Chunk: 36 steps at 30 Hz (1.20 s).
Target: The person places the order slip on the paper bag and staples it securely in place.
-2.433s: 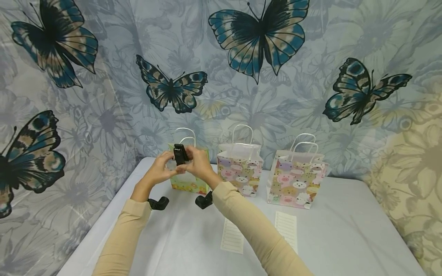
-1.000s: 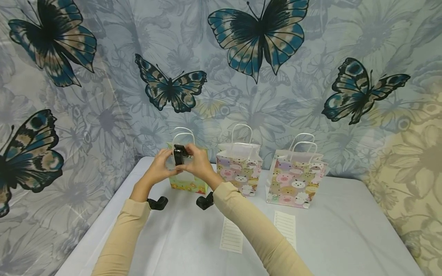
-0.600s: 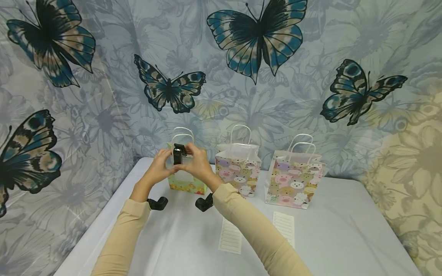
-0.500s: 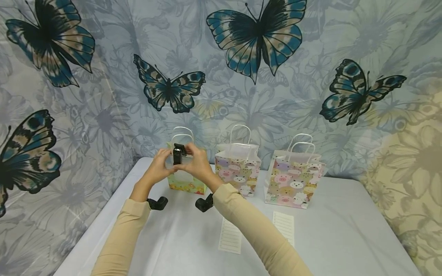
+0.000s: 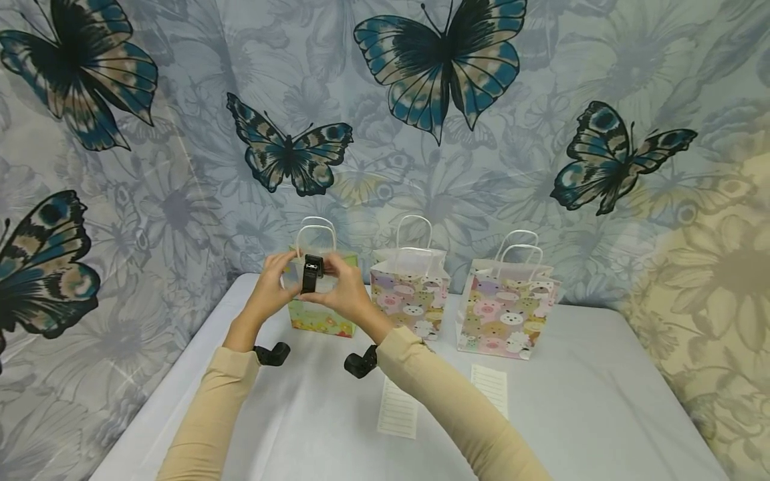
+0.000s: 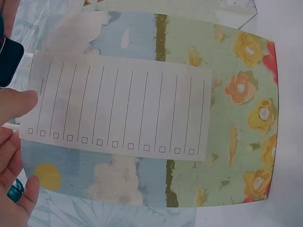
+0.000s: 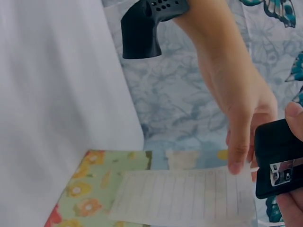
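Observation:
A small black stapler (image 5: pixel 311 272) with a silver metal part stands upright in front of a green flowered gift bag (image 5: pixel 321 323). My right hand (image 5: pixel 345 288) grips it from the right. A white lined paper list (image 6: pixel 118 106) with small checkboxes lies flat against the bag's front, near its top edge. My left hand (image 5: pixel 269 288) pinches the list and bag there, its thumb (image 6: pixel 19 106) at the paper's end and fingers behind. In the right wrist view the stapler (image 7: pixel 277 163) is beside the left thumb, right at the bag's rim.
Two pink animal-print gift bags (image 5: pixel 409 307) with white handles stand to the right, the farther being the bag (image 5: pixel 505 321) at the end. Before them lie two more lined lists (image 5: pixel 397 409) on the white table. A butterfly-print cloth (image 5: pixel 481 167) hangs behind.
The stapler has turned more upright and shifted slightly right against the bag. My left hand has drawn a little away from it. The whole view has shifted slightly, things sitting farther left.

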Each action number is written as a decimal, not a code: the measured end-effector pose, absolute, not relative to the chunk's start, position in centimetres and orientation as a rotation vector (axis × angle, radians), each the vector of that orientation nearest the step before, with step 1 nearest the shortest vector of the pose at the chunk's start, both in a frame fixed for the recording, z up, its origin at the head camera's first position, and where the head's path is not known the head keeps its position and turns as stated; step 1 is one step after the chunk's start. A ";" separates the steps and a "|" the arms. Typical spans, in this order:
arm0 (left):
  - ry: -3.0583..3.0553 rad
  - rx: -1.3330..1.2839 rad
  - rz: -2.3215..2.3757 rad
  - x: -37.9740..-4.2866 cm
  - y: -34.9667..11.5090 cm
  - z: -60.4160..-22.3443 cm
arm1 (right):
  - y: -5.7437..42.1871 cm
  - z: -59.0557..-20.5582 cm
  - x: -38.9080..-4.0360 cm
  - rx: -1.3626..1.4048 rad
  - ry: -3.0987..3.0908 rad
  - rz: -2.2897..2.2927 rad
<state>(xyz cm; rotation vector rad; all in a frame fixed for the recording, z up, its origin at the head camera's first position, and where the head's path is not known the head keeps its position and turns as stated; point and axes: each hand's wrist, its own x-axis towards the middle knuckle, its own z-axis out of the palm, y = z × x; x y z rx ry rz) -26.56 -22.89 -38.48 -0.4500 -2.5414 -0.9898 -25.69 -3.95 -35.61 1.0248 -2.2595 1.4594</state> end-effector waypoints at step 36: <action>-2.271 -0.567 -0.973 -23.3 -21.9 -39.1 | -0.5 -39.4 -21.1 0.801 -2.222 1.816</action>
